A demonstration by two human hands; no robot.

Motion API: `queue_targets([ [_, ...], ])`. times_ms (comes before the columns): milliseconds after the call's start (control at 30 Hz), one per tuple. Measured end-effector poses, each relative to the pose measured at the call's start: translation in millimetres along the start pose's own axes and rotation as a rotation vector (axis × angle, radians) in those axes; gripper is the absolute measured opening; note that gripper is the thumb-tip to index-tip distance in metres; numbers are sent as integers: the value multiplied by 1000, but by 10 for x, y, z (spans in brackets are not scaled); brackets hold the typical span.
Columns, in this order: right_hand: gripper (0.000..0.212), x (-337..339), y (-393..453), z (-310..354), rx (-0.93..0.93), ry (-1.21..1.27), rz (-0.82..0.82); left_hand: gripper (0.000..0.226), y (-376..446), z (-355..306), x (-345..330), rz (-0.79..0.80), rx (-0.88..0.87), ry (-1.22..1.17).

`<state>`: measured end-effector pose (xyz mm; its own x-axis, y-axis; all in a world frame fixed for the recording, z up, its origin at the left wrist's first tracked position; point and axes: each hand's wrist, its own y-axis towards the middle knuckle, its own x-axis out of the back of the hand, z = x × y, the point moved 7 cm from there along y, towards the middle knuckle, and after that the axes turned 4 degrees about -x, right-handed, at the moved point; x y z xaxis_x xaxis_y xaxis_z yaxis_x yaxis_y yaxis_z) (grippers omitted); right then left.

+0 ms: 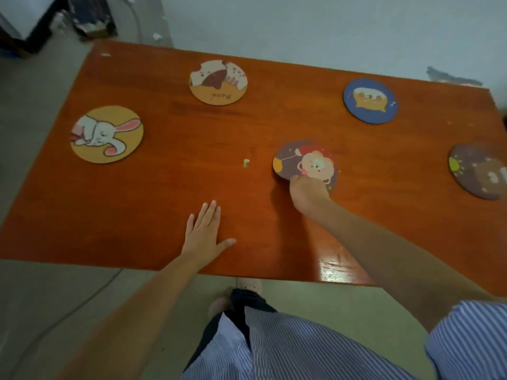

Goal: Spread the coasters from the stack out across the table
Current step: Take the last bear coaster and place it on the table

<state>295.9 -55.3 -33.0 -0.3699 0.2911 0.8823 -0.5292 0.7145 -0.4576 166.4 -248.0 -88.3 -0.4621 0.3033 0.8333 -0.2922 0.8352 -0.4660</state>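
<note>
Head view: orange-brown wooden table (164, 187) is filling most of the frame, five round coasters lying flat on it, all well apart. No stack is showing.

Left to right:
- rabbit coaster (107, 134), yellow ground, is sitting at left of frame near the table's left edge.
- tan coaster (218, 82) with a brown-and-white animal and upside-down lettering is lying at upper centre-left.
- left hand (205, 235) is resting palm-down at lower centre, fingers straight, thumb splayed out, holding nothing.
- small pale crumb (246, 163) is sitting at centre, just left of the next coaster.
- purple sheep coaster (304, 161) is lying at centre-right; right hand (308, 194) is curling over its near edge, fingertips touching the rim. Cannot tell if it is gripping or only pressing.
- blue coaster (370, 101) with a yellow animal is lying at upper right.
- purple bear coaster (478, 171) is sitting at the right edge of frame, partly cut off.

Striped shirt (301, 346) is showing at bottom of frame.
</note>
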Motion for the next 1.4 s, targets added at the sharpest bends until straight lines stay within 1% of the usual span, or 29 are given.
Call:
queue_targets([
  [67,17,-100,-130,139,17,108,163,85,-3,22,14,-3,-32,2],
  [100,19,-196,-204,217,-1,236,269,84,-14,42,32,-9,-50,11],
  [167,26,-383,-251,372,-129,740,429,81,-49,100,73,-22,-71,41],
  [200,26,-422,-242,434,-216,988,474,80,-65,140,85,-24,-73,62],
  [233,24,-414,-211,442,-325,1180,451,78,-80,173,92,-14,-73,84],
  [267,26,-400,-163,417,-399,1304,405,77,-91,190,92,3,-72,98],
  [300,32,-373,-128,392,-435,1372,367,76,-94,190,102,11,-65,100],
  [333,38,-336,-90,369,-419,1376,325,74,-87,174,135,-3,-54,88],
  [367,36,-248,-76,330,-354,1277,260,69,-74,140,192,-38,-37,62],
  [433,20,-98,-144,204,-214,923,50,60,-17,30,316,-112,3,-28],
  [467,19,-89,-226,107,-198,760,-66,57,25,-47,356,-118,19,-78],
  [500,19,-120,-356,4,-236,638,-148,55,74,-139,376,-101,33,-114],
  [533,27,-188,-501,-86,-304,561,-193,53,123,-236,379,-74,47,-133],
  [567,38,-292,-632,-149,-376,509,-175,50,168,-335,371,-49,58,-141],
  [600,47,-423,-743,-174,-442,507,-108,44,203,-427,350,-31,71,-145],
  [633,50,-553,-817,-170,-485,549,-47,38,227,-499,324,-21,87,-155],
  [667,49,-638,-860,-155,-526,646,-13,33,241,-537,297,-22,120,-182],
  [700,44,-686,-866,-171,-576,769,-19,31,253,-538,279,-34,172,-235],
  [767,22,-708,-828,-273,-637,942,-61,28,257,-485,261,-69,282,-360],
  [800,23,-700,-801,-343,-632,960,-75,26,262,-474,263,-83,304,-391],
  [833,24,-687,-768,-419,-618,950,-84,23,278,-488,271,-91,303,-401],
  [900,21,-635,-746,-574,-601,873,-110,18,321,-577,290,-111,259,-421],
  [1000,21,-575,-713,-759,-574,778,-155,18,389,-756,288,-131,194,-482],
  [1100,20,-617,-688,-897,-564,780,-165,18,424,-836,241,-133,196,-513],
  [1167,21,-666,-681,-924,-547,770,-153,21,423,-847,218,-142,209,-516],
  [1233,21,-696,-696,-917,-542,777,-172,28,412,-846,209,-152,224,-513],
  [1333,19,-728,-731,-901,-553,809,-233,35,396,-871,232,-179,198,-441],
  [1400,22,-757,-752,-910,-572,831,-243,38,374,-873,243,-190,188,-395],
])
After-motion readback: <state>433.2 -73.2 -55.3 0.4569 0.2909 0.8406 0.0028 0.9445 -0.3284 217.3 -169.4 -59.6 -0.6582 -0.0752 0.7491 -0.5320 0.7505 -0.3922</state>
